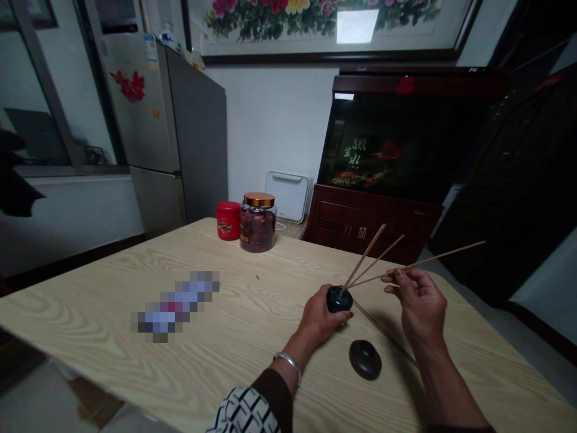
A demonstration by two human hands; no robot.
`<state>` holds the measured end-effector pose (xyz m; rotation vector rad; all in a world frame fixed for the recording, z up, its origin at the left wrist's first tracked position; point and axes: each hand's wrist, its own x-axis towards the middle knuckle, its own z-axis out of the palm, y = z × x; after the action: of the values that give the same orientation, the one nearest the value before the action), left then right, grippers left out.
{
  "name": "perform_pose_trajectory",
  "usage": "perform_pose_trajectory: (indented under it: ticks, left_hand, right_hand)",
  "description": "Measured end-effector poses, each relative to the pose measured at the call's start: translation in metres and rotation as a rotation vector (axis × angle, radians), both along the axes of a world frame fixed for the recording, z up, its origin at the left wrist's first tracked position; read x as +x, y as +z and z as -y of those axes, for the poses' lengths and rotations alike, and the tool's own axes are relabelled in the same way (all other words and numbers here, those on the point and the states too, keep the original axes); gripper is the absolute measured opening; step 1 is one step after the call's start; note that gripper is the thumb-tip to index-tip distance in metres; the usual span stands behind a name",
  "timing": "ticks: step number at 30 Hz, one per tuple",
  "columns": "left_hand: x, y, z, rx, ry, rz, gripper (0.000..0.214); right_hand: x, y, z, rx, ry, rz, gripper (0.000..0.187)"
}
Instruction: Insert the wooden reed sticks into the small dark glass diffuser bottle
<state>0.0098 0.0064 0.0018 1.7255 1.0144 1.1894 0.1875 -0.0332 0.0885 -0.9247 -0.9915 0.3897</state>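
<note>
A few sticks [365,257] already poke from the dark jar [339,299], left hand [318,316] wrapped round it; right hand [421,300] pinches another stick [424,261], tip near the mouth.

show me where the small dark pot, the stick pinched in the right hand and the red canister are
small dark pot [339,299]: head view, on its rounded side
pinched stick [433,260]: head view, on its shaft
red canister [228,221]: head view, middle of its body
</note>
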Motion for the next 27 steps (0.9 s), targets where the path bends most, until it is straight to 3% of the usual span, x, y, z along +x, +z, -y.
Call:
perform_pose_trajectory:
  ticks: [7,12,15,17,20,24,27]
  left_hand:
    - [0.000,0.002,0.001,-0.024,0.008,-0.013,0.065]
    - [0.000,0.001,0.000,-0.008,0.014,-0.032,0.062]
    - [0.000,0.000,-0.001,0.011,0.011,-0.031,0.061]
    - [0.000,0.000,0.000,0.001,0.015,-0.028,0.061]
    - [0.000,0.001,0.000,-0.026,0.015,-0.025,0.064]
    - [-0.001,0.002,0.001,-0.013,0.001,-0.015,0.062]
    - [-0.001,0.003,0.002,-0.001,0.004,-0.016,0.059]
  right_hand:
    - [-0.020,0.003,0.004,0.028,-0.080,0.258,0.021]
    - [-0.030,-0.007,-0.001,-0.125,-0.061,0.478,0.025]
    - [-0.029,-0.011,-0.005,-0.239,0.019,0.607,0.029]
    - [-0.018,-0.012,-0.007,-0.302,0.067,0.624,0.034]
    - [0.013,-0.019,-0.007,-0.419,-0.004,0.682,0.036]
    - [0.054,-0.039,-0.003,-0.757,-0.057,1.047,0.021]
    - [0.061,-0.053,-0.002,-0.971,-0.042,1.226,0.010]
